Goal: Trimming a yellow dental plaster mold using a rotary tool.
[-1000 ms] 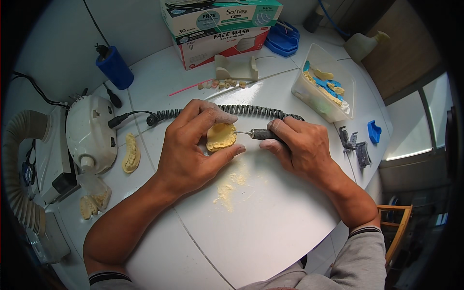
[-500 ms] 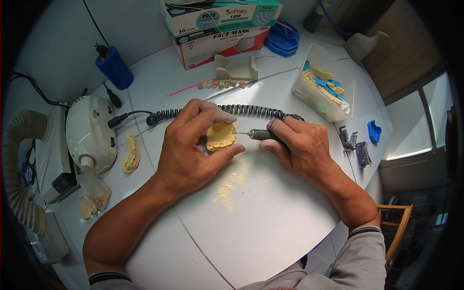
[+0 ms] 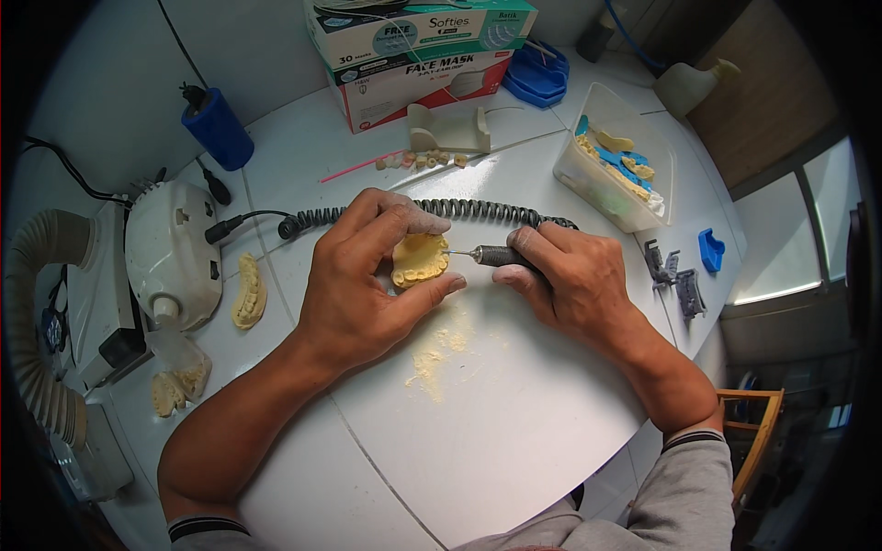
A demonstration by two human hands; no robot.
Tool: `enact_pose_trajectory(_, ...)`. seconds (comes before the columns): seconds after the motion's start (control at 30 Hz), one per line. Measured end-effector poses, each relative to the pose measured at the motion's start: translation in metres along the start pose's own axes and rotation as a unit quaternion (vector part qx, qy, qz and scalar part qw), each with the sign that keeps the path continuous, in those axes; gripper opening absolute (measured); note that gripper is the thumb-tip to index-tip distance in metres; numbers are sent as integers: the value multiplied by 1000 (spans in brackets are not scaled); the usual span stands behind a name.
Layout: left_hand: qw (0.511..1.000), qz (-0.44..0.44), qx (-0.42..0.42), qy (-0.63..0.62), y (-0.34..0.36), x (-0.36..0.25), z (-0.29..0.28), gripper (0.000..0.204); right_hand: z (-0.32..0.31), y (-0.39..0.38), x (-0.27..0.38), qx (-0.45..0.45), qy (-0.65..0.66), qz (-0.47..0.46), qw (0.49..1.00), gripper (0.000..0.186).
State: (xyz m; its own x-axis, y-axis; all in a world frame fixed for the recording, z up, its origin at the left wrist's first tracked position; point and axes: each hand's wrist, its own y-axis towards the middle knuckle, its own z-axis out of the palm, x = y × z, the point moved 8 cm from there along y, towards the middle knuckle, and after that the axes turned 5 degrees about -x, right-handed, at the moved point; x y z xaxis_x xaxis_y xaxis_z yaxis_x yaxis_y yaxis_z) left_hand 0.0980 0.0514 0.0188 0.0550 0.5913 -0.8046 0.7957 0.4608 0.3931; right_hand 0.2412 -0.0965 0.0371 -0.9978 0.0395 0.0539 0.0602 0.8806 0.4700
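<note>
A yellow plaster dental model (image 3: pixel 420 260), shaped like an arch of teeth, is gripped between the thumb and fingers of my left hand (image 3: pixel 367 262). My right hand (image 3: pixel 574 271) is closed around the dark grip of a rotary handpiece (image 3: pixel 499 256). Its thin metal bur points left and meets the right edge of the model, as far as I can see. White dust coats the fingertips of both hands. Below the model, pale yellow shavings (image 3: pixel 427 367) lie scattered on the white tabletop (image 3: pixel 514 413). A black coiled cord (image 3: pixel 469 209) runs behind my hands.
At left stand a white control unit (image 3: pixel 175 253) and a ribbed hose (image 3: pixel 37 275); two plaster casts (image 3: pixel 248 292) (image 3: pixel 168 393) lie near them. Mask boxes (image 3: pixel 418 73) and loose teeth (image 3: pixel 423 160) are at the back. Rightward sit a plastic tub (image 3: pixel 602 202) of casts and grey articulators (image 3: pixel 689 292).
</note>
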Motion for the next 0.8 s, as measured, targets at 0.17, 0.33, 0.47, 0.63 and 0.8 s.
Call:
enact_pose_trajectory(0.17,1000,0,2,-1,1,-3,0,46,-1,0,0,0,-2,3,1000,43)
enact_pose_trajectory(0.33,1000,-4,2,2,0,-1,0,45,0,0,0,3,-3,1,1000,43)
enact_pose_trajectory(0.47,1000,-4,3,1,0,-2,0,45,0,0,0,5,-3,2,1000,43)
enact_pose_trajectory(0.63,1000,-6,5,0,0,-1,0,45,-1,0,0,4,-3,0,1000,42)
enact_pose_trajectory(0.8,1000,-7,-4,-17,0,-3,0,45,-3,1,-1,13,14,18,1000,41)
